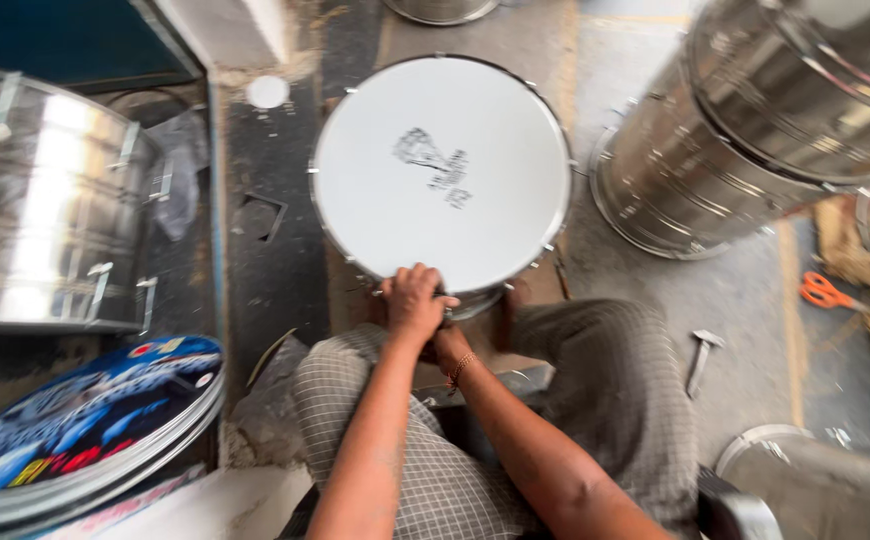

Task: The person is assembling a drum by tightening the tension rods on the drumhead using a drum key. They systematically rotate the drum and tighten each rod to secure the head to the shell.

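Both hands [420, 305] clamped together on drum [442, 170] rim; steel shells [755, 130] beside, scissors [823, 292] right

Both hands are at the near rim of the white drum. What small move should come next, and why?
Probably shift to the next lug along the rim. Both the left hand and the right hand are bunched at one spot on the near edge of the drum, while many lugs ring its hoop.

The right hand [447, 340] lies mostly hidden beneath the left hand [413, 303] at the drum [442, 170] rim.
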